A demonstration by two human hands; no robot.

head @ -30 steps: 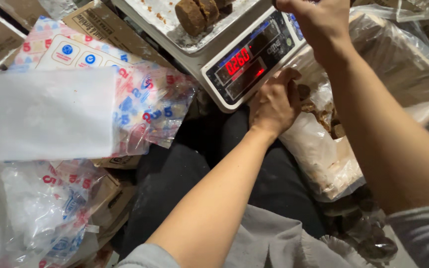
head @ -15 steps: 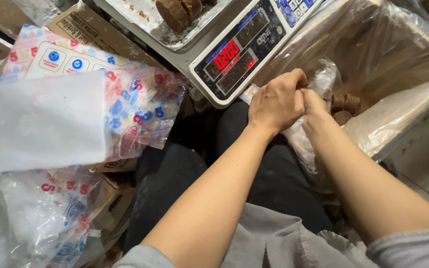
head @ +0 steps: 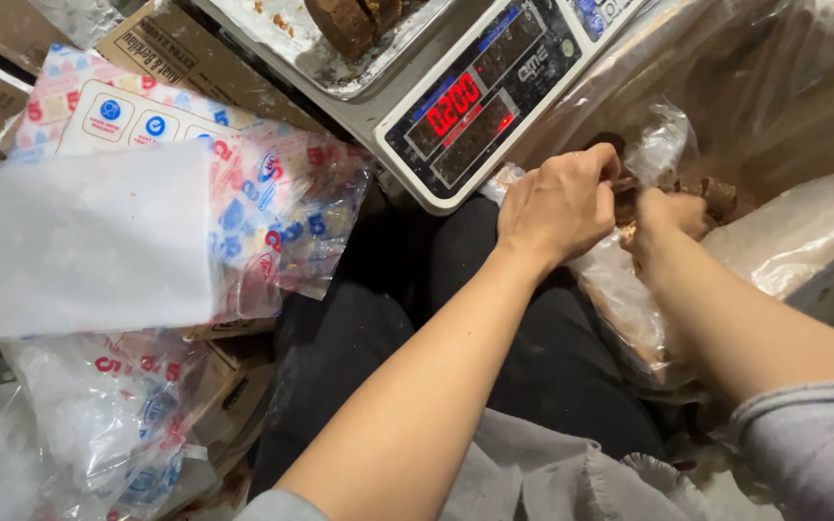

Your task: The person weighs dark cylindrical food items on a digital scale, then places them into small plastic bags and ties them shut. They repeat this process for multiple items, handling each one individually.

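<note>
A small clear plastic bag (head: 663, 145) of brown chunks (head: 716, 193) sits between both hands, over the big lined sack. The left hand (head: 557, 203) is clenched on the bag's neck; the right hand (head: 668, 217) grips it just beside, apparently twisting it shut. Just above the left hand stands the digital scale (head: 475, 106), brown blocks (head: 349, 19) on its pan; printed bags (head: 272, 203) lie well left.
</note>
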